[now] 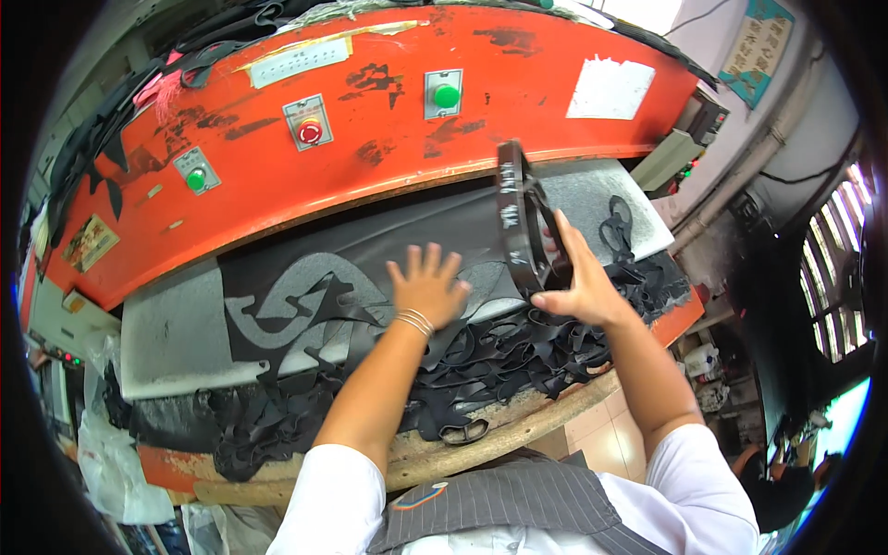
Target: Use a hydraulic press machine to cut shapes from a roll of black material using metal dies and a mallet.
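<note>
In my right hand (583, 277) is a dark cutting die (523, 222) with pale marks on its side, tipped up on edge above the press bed. My left hand (430, 285) has its fingers spread over a black sheet (416, 227) of leather-like material; whether the palm presses on it I cannot tell. Curved cut-outs in the sheet let the grey cutting board (171, 324) show through. Black offcuts (518, 356) lie heaped along the near side of the board, below both hands. A cut black piece (618, 227) lies on the board's right part.
Across the far side stands an orange press beam (370, 102) with a red button (310, 131) and green buttons (446, 95). A wooden rail (499, 439) curves along the near edge. Plastic bags (116, 444) hang at the left. More black material lies on top of the beam.
</note>
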Available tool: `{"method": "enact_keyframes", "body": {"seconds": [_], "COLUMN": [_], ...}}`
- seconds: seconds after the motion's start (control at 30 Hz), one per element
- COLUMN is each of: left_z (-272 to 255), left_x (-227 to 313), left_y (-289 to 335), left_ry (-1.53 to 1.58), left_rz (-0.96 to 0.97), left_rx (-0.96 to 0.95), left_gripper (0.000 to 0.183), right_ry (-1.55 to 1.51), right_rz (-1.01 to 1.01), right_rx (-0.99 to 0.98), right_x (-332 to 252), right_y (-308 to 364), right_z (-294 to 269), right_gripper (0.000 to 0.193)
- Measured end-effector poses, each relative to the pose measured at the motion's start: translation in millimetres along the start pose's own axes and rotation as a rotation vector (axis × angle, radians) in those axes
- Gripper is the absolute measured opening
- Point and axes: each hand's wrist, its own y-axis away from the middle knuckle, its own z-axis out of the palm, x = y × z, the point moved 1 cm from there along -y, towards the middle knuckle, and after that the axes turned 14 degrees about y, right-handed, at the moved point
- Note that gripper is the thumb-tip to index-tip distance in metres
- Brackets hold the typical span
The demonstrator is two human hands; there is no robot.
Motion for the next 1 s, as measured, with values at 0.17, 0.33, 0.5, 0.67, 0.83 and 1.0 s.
{"method": "enact_keyframes", "body": {"seconds": [0.17, 0.33, 0.5, 0.67, 0.83, 1.0], "left_z": [15, -33, -56, -14, -7, -4], "left_x": [100, 70, -10, -60, -54, -52], "left_y": [81, 101, 83, 69, 60, 54], "left_ry": [-0.011, 0.699, 0.545, 0.367, 0.276, 0.319], "left_rz": [0.216, 0.181, -0.221, -0.299, -0.304, -0.300], "left_rx": [-0.588, -0.487, 0.365, 0.478, 0.412, 0.402], "left_gripper": [0.065, 0.047, 0.027, 0.030, 0.029, 0.026], "right_ry": [0.429, 0.492, 0.522, 0.532, 0.379, 0.286], "right_rz": [-0.227, -0.470, -0.515, -0.583, -0.078, -0.243], "right_rx": [-0.277, -0.464, -0.612, -0.375, -0.114, -0.059], "right_x": [16, 7, 6, 17, 55, 72], "right_y": [-71, -125, -140, -124, -75, -77], "right_z": [20, 89, 123, 124, 131, 134], "right_gripper": [0.118, 0.116, 0.115, 0.102, 0.064, 0.037]}}
